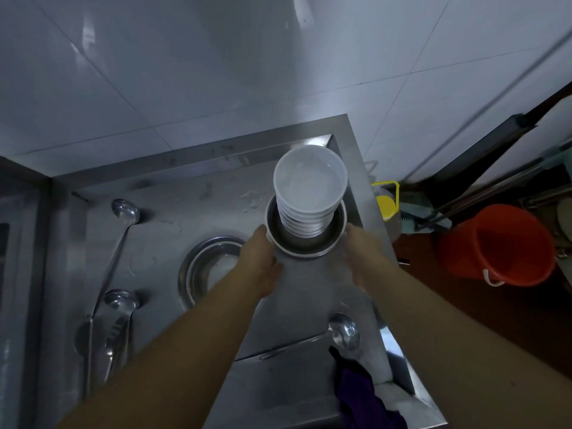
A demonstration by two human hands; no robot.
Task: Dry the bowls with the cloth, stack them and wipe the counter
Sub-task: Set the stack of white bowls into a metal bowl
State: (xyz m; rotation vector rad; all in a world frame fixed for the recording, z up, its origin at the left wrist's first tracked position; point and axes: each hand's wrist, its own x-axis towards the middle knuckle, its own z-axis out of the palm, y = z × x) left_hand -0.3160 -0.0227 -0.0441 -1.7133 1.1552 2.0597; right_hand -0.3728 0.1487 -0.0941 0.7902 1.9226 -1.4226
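Note:
A tall stack of white bowls [309, 193] stands inside a wider metal bowl [305, 243] near the far right corner of the steel counter [173, 212]. My left hand [258, 261] grips the left side of that wide bowl. My right hand [362, 252] is pressed against its right side. A dark purple cloth [362, 394] lies crumpled at the counter's near right edge, apart from both hands. An empty metal bowl [210, 267] sits to the left of my left forearm.
Metal ladles [123, 212] and other utensils [114, 323] lie along the counter's left side; another ladle [343, 331] lies near the cloth. An orange bucket [501, 246] and a yellow-lidded jug [385, 202] stand on the floor to the right. Tiled wall behind.

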